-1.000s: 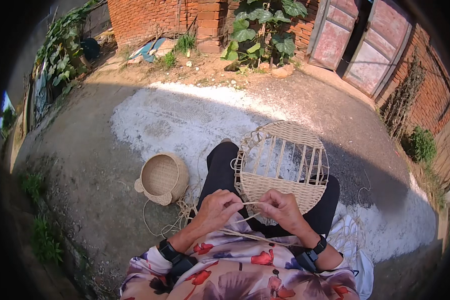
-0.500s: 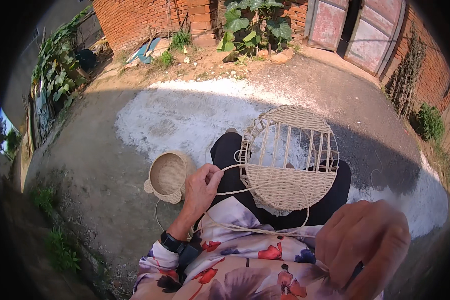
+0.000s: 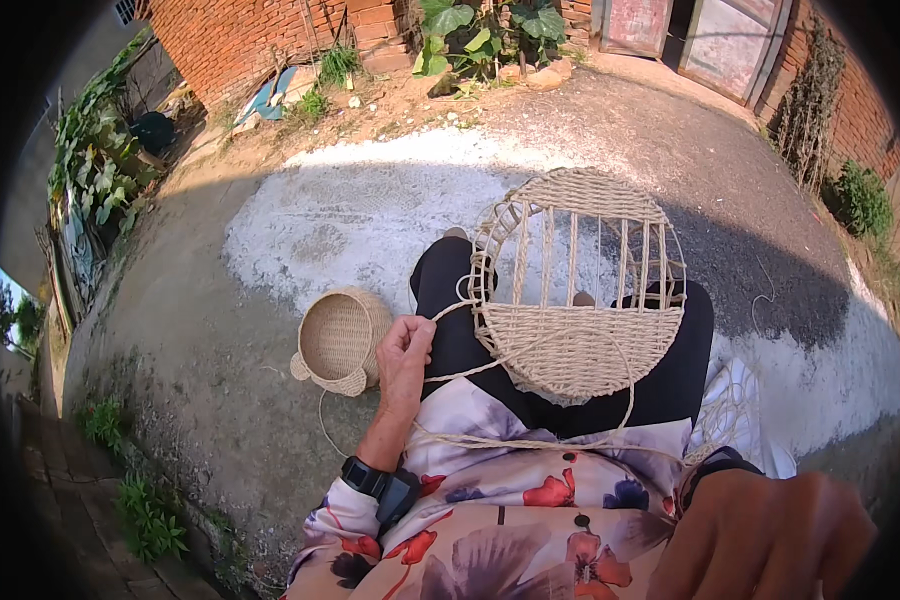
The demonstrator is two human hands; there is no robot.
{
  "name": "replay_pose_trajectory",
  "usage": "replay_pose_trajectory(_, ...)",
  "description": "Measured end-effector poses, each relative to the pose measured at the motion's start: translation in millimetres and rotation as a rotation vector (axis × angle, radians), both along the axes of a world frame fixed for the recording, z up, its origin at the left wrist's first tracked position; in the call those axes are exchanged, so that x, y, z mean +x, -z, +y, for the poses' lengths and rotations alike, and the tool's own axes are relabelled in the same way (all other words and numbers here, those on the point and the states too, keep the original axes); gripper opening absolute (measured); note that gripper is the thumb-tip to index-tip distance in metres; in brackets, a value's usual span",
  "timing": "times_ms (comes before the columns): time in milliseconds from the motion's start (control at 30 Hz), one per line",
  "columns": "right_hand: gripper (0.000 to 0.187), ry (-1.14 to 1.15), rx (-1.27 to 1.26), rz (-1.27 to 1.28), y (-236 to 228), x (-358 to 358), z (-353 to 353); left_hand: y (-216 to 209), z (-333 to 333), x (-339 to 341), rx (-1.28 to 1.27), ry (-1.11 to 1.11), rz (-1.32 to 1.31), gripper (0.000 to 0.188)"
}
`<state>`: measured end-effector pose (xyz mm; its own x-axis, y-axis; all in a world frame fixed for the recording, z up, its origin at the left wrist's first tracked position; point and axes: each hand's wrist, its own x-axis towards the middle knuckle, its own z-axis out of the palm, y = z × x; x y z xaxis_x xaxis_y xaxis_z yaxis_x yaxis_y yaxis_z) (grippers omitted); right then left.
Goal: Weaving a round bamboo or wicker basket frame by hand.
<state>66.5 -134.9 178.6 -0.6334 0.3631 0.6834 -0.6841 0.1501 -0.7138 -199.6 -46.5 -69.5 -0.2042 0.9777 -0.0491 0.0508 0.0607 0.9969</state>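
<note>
A round, half-woven basket panel (image 3: 582, 352) of pale twisted cord rests on my lap. Its lower part and far edge are woven, with bare spokes showing between. Left of it, my left hand (image 3: 406, 356) pinches a twisted cord (image 3: 454, 308) that runs to the panel's left rim. More of the cord loops over the panel and across my floral shirt. At the lower right is my right hand (image 3: 765, 535), raised close to the camera with curled fingers; whatever they hold is hidden. A small woven basket (image 3: 342, 338) with two round ear-like tabs sits on the ground by my left hand.
A white bundle with netted cord (image 3: 732, 415) lies beside my right thigh. White powdery patches cover the ground (image 3: 320, 225). Farther off stand a brick wall (image 3: 260, 45), leafy plants (image 3: 490, 35) and a worn metal door (image 3: 725, 50). Weeds (image 3: 150, 515) grow at the left.
My right hand has moved down and right, toward the lower edge. My left hand still pinches the cord. The white bundle has come into sight, and the whole view has shifted slightly.
</note>
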Motion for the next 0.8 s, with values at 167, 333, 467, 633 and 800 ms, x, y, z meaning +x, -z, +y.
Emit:
replay_pose_trajectory(167, 0.017, -0.008, -0.002, 0.015, 0.9, 0.5, -1.6, 4.2, 0.4, 1.9, 0.012, -0.052, -0.073, 0.015)
replay_pose_trajectory(333, 0.017, -0.007, -0.001, 0.023, 1.4, 2.0, -2.8, 2.0, -1.6, 3.6, 0.034, -0.092, -0.152, 0.010)
replay_pose_trajectory(467, 0.017, 0.002, 0.003, 0.032, 0.8, 1.0, -5.8, 6.5, -2.0, 0.9, 0.074, -0.102, -0.209, 0.011)
replay_pose_trajectory(633, 0.017, 0.013, 0.011, 0.028, 2.6, -0.5, -10.0, 10.6, -4.3, -1.2, 0.131, -0.118, -0.284, 0.010)
replay_pose_trajectory(800, 0.016, 0.028, 0.006, 0.032, 4.0, 3.9, -7.3, 7.0, -4.1, 3.1, 0.129, -0.116, -0.268, 0.010)
